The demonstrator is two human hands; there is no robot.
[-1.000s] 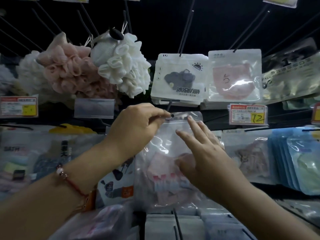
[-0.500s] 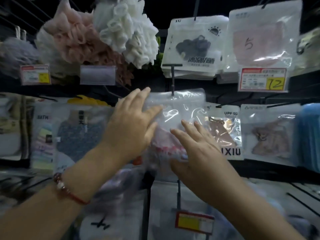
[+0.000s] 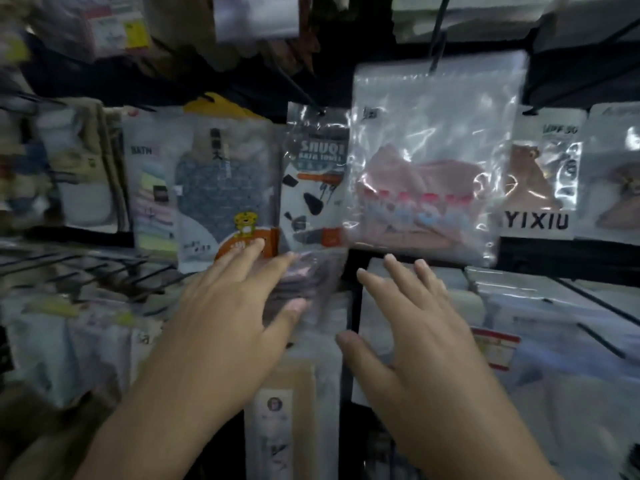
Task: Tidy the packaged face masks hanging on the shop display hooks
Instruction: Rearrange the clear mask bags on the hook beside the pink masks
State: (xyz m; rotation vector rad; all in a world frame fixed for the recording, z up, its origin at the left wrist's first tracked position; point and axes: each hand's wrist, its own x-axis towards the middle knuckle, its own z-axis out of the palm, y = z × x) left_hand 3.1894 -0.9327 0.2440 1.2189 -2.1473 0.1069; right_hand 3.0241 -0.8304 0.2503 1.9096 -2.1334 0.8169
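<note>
A clear plastic packet with a pink face mask (image 3: 429,168) hangs on a black display hook (image 3: 437,50) at the upper middle right. Both my hands are below it, apart from it, with fingers spread and straight. My left hand (image 3: 228,317) hovers over a dark, blurred packet (image 3: 304,282) on the lower row; whether it touches the packet I cannot tell. My right hand (image 3: 412,327) is open just under the pink mask packet's bottom edge. A "YIXIU" mask packet (image 3: 540,181) hangs to the right.
Bath towel packets (image 3: 221,188) and a "SNUQI" packet (image 3: 315,181) hang left of the pink mask. Bare black hooks (image 3: 104,271) stick out at the left. More pale packets (image 3: 540,341) and a red price tag (image 3: 495,346) fill the lower row.
Both hands let go of the pink mask packet and dropped below it. The packet now hangs free on its hook. The view has tilted downward.
</note>
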